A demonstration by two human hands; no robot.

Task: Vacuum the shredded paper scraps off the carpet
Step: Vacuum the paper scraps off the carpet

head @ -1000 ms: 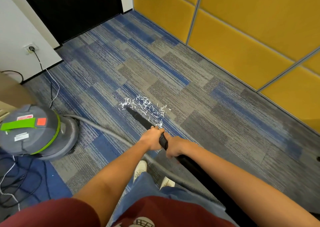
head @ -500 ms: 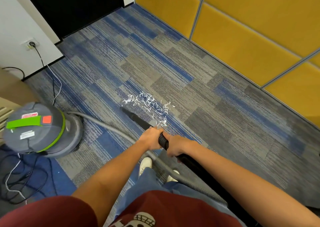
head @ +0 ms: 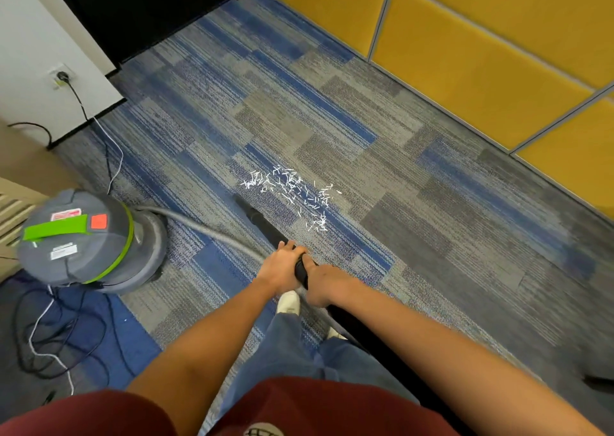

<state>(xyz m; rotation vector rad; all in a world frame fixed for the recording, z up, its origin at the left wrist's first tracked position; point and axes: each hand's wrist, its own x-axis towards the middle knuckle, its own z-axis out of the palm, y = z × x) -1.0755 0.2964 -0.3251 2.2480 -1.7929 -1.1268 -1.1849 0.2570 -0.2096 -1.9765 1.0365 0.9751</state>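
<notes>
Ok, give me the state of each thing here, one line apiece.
paper scraps, scattered loose on the carpet
wand, tip down beside the scraps
left grip, holds the wand
right grip, holds the wand
vacuum canister, upright, hose attached
plug, seated in the wall socket

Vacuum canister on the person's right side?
No: the grey-and-green vacuum canister stands on the carpet to their left, its hose running toward the wand.

One wide-angle camera rides on my head, facing forward and steeply down. My left hand (head: 280, 266) and right hand (head: 327, 284) sit near mid-frame, close below it; the carpet (head: 432, 236) stretches ahead to the yellow wall panels (head: 465, 70) at upper right.
</notes>
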